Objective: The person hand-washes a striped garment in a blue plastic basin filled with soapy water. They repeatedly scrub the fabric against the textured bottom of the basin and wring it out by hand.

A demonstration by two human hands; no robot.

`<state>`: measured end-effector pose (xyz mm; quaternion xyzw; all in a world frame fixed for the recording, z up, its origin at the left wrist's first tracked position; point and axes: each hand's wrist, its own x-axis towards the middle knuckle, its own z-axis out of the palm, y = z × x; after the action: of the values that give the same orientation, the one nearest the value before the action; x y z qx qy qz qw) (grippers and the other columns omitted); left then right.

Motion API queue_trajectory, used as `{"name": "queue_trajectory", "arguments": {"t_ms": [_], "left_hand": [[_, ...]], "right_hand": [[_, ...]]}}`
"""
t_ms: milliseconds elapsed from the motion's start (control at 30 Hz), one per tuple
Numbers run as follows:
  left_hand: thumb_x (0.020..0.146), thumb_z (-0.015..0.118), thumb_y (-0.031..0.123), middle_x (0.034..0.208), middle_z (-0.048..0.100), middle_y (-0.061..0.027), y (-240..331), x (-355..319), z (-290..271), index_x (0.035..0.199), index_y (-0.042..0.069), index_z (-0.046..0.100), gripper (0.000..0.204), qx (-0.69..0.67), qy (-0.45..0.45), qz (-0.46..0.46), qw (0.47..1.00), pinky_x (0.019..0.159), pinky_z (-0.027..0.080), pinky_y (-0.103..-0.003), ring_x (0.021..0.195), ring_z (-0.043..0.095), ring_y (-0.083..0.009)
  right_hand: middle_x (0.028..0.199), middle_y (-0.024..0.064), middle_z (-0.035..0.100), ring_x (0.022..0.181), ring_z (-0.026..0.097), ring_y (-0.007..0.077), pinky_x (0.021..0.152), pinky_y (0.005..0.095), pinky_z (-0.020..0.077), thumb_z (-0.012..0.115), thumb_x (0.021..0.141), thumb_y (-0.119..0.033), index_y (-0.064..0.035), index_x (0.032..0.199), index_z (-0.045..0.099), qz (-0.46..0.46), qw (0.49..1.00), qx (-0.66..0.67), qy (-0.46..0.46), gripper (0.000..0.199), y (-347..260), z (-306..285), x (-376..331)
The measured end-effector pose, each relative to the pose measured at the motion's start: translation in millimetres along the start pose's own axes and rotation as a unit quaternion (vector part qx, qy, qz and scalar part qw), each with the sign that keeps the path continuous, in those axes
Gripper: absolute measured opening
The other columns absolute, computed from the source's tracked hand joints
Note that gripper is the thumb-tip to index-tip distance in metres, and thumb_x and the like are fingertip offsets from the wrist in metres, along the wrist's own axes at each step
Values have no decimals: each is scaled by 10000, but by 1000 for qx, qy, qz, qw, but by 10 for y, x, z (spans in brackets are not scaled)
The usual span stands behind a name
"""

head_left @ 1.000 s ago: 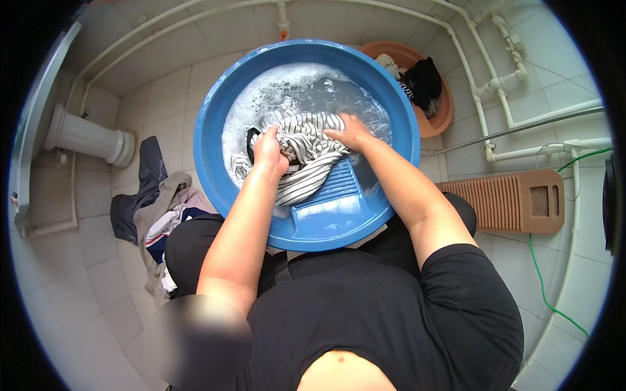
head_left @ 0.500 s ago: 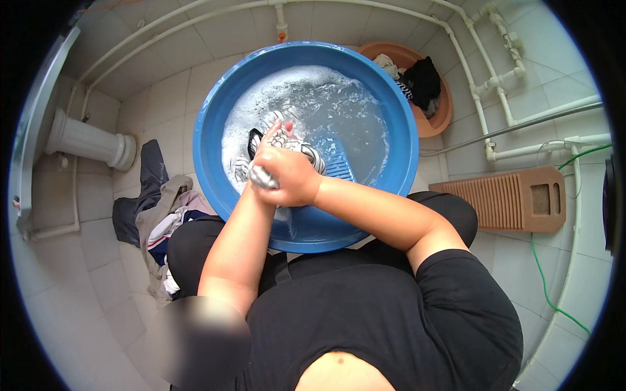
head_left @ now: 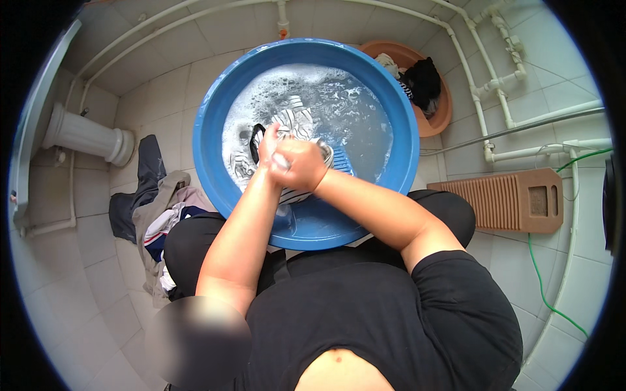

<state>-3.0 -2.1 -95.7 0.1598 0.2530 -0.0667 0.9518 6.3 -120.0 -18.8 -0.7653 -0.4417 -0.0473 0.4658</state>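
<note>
A big round blue tub [head_left: 207,146] of sudsy, greyish water stands before me. In it lies a black-and-white striped garment [head_left: 297,120] with a black band at its left, wet and bunched up. My left hand [head_left: 268,144] and my right hand [head_left: 301,163] are pressed together over the cloth. The right is closed around a fold, its fingers slightly blurred. Most of the left hand is hidden behind the right; it grips the same garment. Part of a blue ribbed washboard [head_left: 344,163] shows in the water just right of my hands.
An orange basin [head_left: 445,107] holding dark and pale clothes stands behind the tub at right. A brown washboard [head_left: 495,201] lies to the right, with a green hose [head_left: 541,277] near it. A clothes pile [head_left: 153,202] lies at left. White pipes [head_left: 479,107] run along the walls.
My joined hands have shifted slightly right and up over the tub. More of the striped garment shows beyond and beside them, and the pale bulge in my right hand looks smaller.
</note>
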Motion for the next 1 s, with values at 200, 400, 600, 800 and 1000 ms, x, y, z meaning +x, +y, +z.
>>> {"name": "queue_trajectory", "arguments": {"t_ms": [200, 400, 600, 800, 1000], "left_hand": [[871, 467, 225, 958, 602, -128, -207, -140, 478, 1027, 5, 525, 276, 28, 73, 59, 995, 793, 499, -375, 841, 604, -252], [900, 463, 106, 1106, 516, -161, -63, -6, 185, 1136, -29, 385, 282, 28, 44, 186, 981, 883, 453, -397, 1006, 543, -272], [912, 430, 119, 1128, 512, -165, -102, 4, 267, 1186, -26, 364, 317, 47, 80, 196, 976, 894, 447, -398, 1019, 541, -276], [929, 357, 395, 1105, 569, -123, -111, -94, 423, 1117, 23, 491, 438, -5, 18, 158, 987, 917, 425, -378, 1027, 551, -249], [885, 370, 499, 1029, 591, -107, 49, -127, -41, 1072, 48, 533, 515, -38, -178, -23, 983, 842, 457, -378, 935, 569, -235]], "right_hand": [[742, 166, 595, 723, 562, 373, 663, 426, 451, 523, 783, -370, -89, 697, 569, 294, 950, -62, 84, 297, 908, -176, 98], [1124, 178, 530, 1067, 483, 353, 890, 432, 399, 611, 759, -375, -96, 1166, 519, 354, 913, -197, -49, 502, 1284, -577, 62], [1200, 185, 510, 1113, 488, 322, 915, 369, 394, 495, 738, -646, -41, 1110, 570, 432, 839, -210, -254, 714, 1537, -691, 13], [1030, 150, 563, 957, 554, 300, 848, 350, 433, 641, 761, -329, -26, 974, 591, 146, 988, 48, 4, 374, 884, -174, 87], [878, 95, 565, 794, 565, 275, 671, 346, 462, 647, 722, -258, -46, 799, 568, -111, 991, 49, -48, 238, -245, -8, 104]]}}
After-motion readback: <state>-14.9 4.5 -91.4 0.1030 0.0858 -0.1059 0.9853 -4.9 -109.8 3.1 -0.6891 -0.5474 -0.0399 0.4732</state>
